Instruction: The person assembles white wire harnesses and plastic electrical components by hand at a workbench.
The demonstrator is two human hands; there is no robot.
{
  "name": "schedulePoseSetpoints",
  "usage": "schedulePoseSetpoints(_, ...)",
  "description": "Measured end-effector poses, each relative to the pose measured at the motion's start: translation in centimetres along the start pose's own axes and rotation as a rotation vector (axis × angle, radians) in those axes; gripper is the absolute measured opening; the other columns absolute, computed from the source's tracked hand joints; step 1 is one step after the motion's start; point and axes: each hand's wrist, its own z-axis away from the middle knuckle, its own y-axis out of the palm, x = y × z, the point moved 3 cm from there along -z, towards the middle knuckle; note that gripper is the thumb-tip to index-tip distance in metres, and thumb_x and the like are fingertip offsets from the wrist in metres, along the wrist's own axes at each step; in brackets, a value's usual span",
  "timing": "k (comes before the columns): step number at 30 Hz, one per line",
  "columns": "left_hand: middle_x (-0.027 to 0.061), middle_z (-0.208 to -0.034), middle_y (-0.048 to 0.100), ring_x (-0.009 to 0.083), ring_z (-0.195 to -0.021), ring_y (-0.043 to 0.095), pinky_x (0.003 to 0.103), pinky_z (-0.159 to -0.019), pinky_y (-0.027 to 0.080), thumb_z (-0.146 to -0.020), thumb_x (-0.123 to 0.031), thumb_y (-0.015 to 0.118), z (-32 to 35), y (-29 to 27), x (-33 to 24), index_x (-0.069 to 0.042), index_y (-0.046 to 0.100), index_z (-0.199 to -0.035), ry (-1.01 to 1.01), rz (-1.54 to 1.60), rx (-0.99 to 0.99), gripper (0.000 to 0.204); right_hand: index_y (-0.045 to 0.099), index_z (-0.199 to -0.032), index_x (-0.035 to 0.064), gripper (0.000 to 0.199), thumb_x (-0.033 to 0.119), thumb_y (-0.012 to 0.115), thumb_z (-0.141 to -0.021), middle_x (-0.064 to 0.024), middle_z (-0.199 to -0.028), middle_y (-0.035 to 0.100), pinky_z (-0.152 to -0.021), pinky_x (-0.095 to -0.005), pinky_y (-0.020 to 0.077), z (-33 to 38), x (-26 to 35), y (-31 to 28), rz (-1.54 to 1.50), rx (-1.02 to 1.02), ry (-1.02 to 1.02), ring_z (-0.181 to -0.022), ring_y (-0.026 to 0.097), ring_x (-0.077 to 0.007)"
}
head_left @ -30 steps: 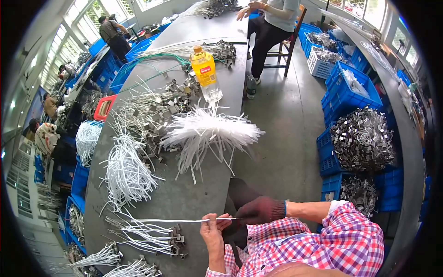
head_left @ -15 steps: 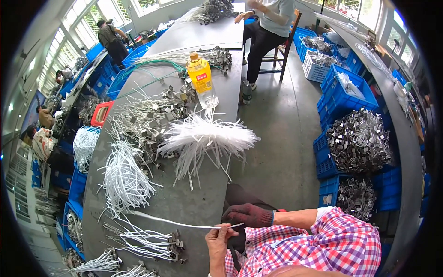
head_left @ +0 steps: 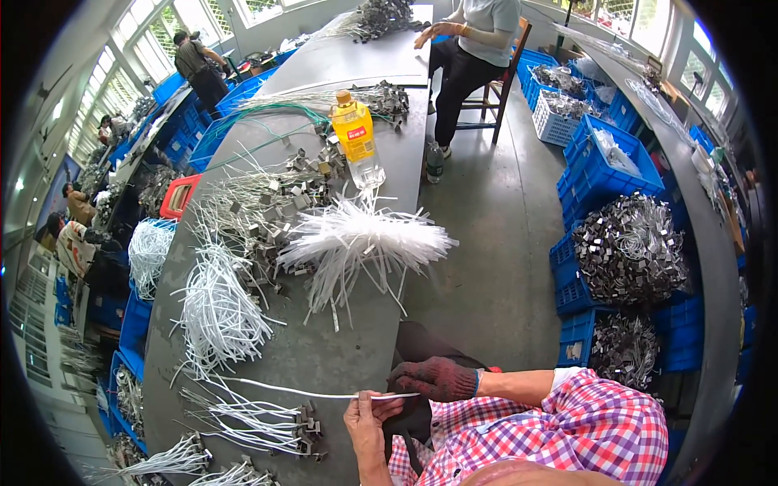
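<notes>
Right hand (head_left: 433, 378), dark knit glove, fingers closed on the near end of a thin white wire (head_left: 324, 394). Left hand (head_left: 366, 417), bare, fingers pinched shut on the same wire just beside the glove. Wire stretched out leftward from both hands, low over the grey tabletop (head_left: 340, 356), far end tapering toward the white wire heap (head_left: 219, 312).

Just beyond and left of the left fingers: finished wires with metal clips (head_left: 267, 421), laid in a loose fan. Further ahead: pile of clear plastic strips (head_left: 356, 243), then scattered clips (head_left: 284, 202), then an orange-capped bottle (head_left: 356, 138), well apart from the hands.

Off to the right of the glove: blue crates (head_left: 600, 170) heaped with metal parts. Other people seated or standing at the far ends of the room.

Risks, as judged:
- Long free end whipping into the fan of finished wires and tangling them; cause, pulling too fast or too low.
- Wire slipping from the bare pinch; cause, thin, smooth stock and a grip close to its end.
- Kink where the two grips meet; cause, hands so close together under tension.
- Bare fingertips nicked; cause, cut wire end or clip edges.
</notes>
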Motion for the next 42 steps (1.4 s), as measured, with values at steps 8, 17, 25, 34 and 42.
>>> schedulePoseSetpoints(8,0.0161,-0.078,0.066,0.0246,-0.066,0.068,0.035,-0.060,0.058,-0.096,-0.029,0.048,0.6,0.7,1.1,-0.003,0.055,-0.089,0.089,0.120,-0.081,0.028,0.057,-0.107,0.0029,0.026,0.023,0.045,-0.097,-0.0141,-0.091,0.065,-0.074,-0.0328,0.0487,0.0,-0.3,0.5,-0.220,-0.184,-0.006,-0.085,0.064,-0.0231)
schedulePoseSetpoints(17,0.0134,-0.079,0.064,0.0211,-0.065,0.066,0.032,-0.061,0.056,-0.095,-0.026,0.052,1.3,1.9,0.5,-0.002,0.054,-0.089,0.185,0.039,-0.001,0.025,0.058,-0.106,0.0005,0.025,0.022,0.047,-0.096,-0.0126,-0.095,0.064,-0.078,-0.0306,0.0482,0.6,-0.7,1.6,-0.285,-0.196,0.032,-0.088,0.063,-0.0188)
schedulePoseSetpoints(25,0.0080,-0.070,0.058,0.0163,-0.059,0.059,0.028,-0.058,0.051,-0.097,-0.025,0.048,1.1,-1.3,-1.1,0.001,0.056,-0.089,0.072,-0.112,-0.120,0.028,0.057,-0.114,0.0031,0.030,0.019,0.057,-0.089,-0.0141,-0.094,0.063,-0.073,-0.0319,0.0502,-1.4,-0.1,2.6,-0.228,-0.041,0.104,-0.082,0.065,-0.0216)
schedulePoseSetpoints(34,0.0053,-0.067,0.058,0.0100,-0.054,0.052,0.025,-0.051,0.044,-0.091,-0.032,0.055,0.4,-18.2,-11.9,0.000,0.059,-0.109,-0.059,-1.030,-0.771,0.037,0.046,-0.128,0.0132,0.054,0.025,0.067,-0.080,-0.0138,-0.095,0.060,-0.074,-0.0379,0.0502,-12.8,1.7,2.3,0.529,-0.013,-0.189,-0.086,0.062,-0.0288)
schedulePoseSetpoints(42,0.0149,-0.097,0.064,0.0281,-0.084,0.062,0.035,-0.077,0.047,-0.090,-0.018,0.054,-10.7,-12.0,-11.2,-0.004,0.061,-0.114,0.636,-1.256,-0.380,0.028,0.061,-0.092,0.0058,0.023,0.018,0.062,-0.072,-0.0131,-0.090,0.060,-0.068,-0.0411,0.0487,-30.5,-3.7,6.4,0.957,-0.078,-0.553,-0.084,0.060,-0.0275)
